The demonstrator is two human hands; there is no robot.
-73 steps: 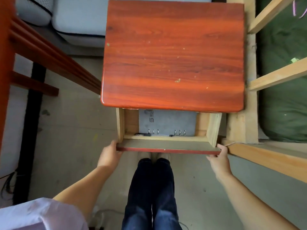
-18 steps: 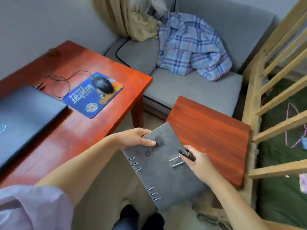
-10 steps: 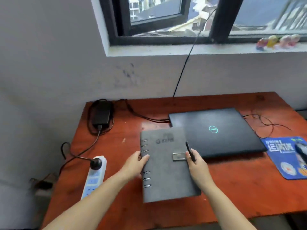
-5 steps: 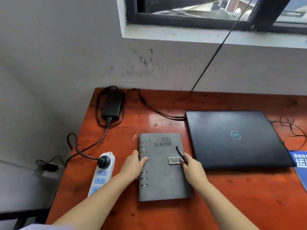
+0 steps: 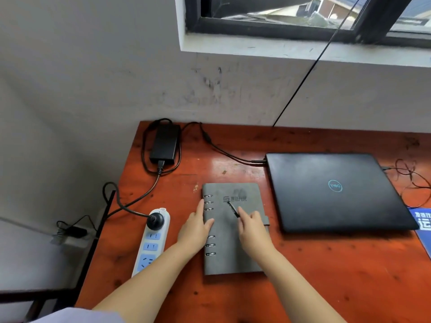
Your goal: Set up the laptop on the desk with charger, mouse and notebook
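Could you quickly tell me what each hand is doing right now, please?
Left hand: open, flat on the notebook.
Right hand: holding a pen.

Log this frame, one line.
notebook: flat on desk, left of closed laptop | left hand: on binding | right hand: holds pen

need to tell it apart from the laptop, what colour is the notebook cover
Grey, with silver binder rings along its left edge: the notebook, seen in the head view.
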